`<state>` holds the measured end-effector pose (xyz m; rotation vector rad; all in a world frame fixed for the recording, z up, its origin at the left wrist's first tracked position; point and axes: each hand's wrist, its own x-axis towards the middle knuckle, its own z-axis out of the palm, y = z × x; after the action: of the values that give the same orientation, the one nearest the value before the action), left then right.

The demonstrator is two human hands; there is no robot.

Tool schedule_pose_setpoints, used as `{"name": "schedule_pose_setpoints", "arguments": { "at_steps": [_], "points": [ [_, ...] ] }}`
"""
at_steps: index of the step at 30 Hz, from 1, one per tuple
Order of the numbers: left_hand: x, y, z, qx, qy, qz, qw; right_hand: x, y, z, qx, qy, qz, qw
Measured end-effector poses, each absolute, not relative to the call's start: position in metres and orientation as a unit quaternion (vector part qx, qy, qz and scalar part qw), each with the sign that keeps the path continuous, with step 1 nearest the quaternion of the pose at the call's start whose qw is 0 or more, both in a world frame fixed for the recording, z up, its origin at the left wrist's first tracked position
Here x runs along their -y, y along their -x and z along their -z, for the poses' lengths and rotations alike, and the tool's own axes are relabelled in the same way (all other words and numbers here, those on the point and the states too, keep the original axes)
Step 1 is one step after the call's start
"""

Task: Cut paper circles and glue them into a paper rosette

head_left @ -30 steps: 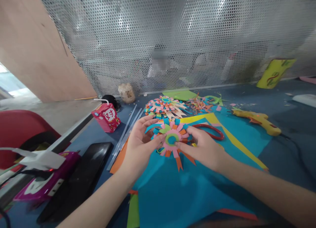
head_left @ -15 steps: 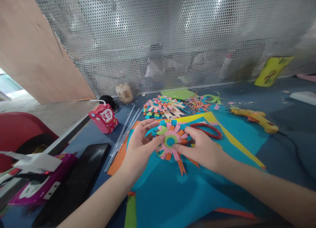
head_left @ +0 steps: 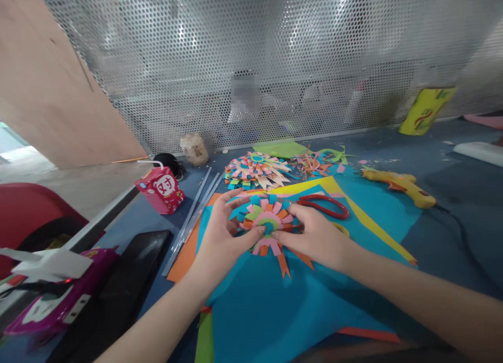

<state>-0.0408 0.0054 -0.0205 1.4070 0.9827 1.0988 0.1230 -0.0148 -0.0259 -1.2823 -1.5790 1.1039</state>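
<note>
Between my two hands is a layered paper rosette [head_left: 272, 215] with pink, orange, blue and green fringe and orange ribbon tails pointing down. My left hand [head_left: 225, 232] grips its left side, thumb on the front near the blue centre. On the right side my right hand [head_left: 314, 231] grips it too, its thumb also close to the centre. The fingers behind the rosette are partly hidden. Blue felt-like sheets [head_left: 275, 310] lie beneath. Just past my right hand are red-handled scissors [head_left: 326, 208], partly covered. Several finished-looking rosettes [head_left: 255, 169] are piled behind.
A yellow glue gun [head_left: 404, 186] with a cord lies at right. Clear glue sticks [head_left: 192, 219], a pink drink box [head_left: 161, 189], a black phone [head_left: 118, 289] and a purple device [head_left: 66, 295] are at left. Paper scraps [head_left: 314, 163] lie before a perforated metal screen [head_left: 251, 48].
My left thumb has moved inward and down onto the rosette's centre, near my right thumb. The rosette stays held in both hands; the view has shifted slightly.
</note>
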Motion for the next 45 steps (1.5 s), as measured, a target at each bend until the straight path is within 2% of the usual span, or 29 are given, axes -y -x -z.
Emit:
{"name": "schedule_pose_setpoints", "arguments": {
  "at_steps": [5,18,27,36,45],
  "points": [
    [-0.0054,0.0407,0.0208,-0.422,-0.594,-0.454,0.513,0.0152,-0.1235,0.0219,0.635,0.546,-0.390,0.384],
    [-0.0020,0.0394,0.0155,-0.418,-0.572,-0.451,0.543,0.0140,-0.1234,0.0238,0.620,0.501,-0.437,0.416],
    [-0.0013,0.0381,0.0162,-0.417,-0.589,-0.443,0.532,0.0133,-0.1225,0.0208,0.624,0.543,-0.394,0.402],
    [0.0011,0.0367,0.0162,-0.421,-0.586,-0.444,0.531,0.0130,-0.1217,0.0189,0.592,0.501,-0.466,0.426],
    [-0.0002,0.0373,0.0193,-0.413,-0.587,-0.439,0.541,0.0146,-0.1212,0.0165,0.585,0.510,-0.463,0.429]
  ]
}}
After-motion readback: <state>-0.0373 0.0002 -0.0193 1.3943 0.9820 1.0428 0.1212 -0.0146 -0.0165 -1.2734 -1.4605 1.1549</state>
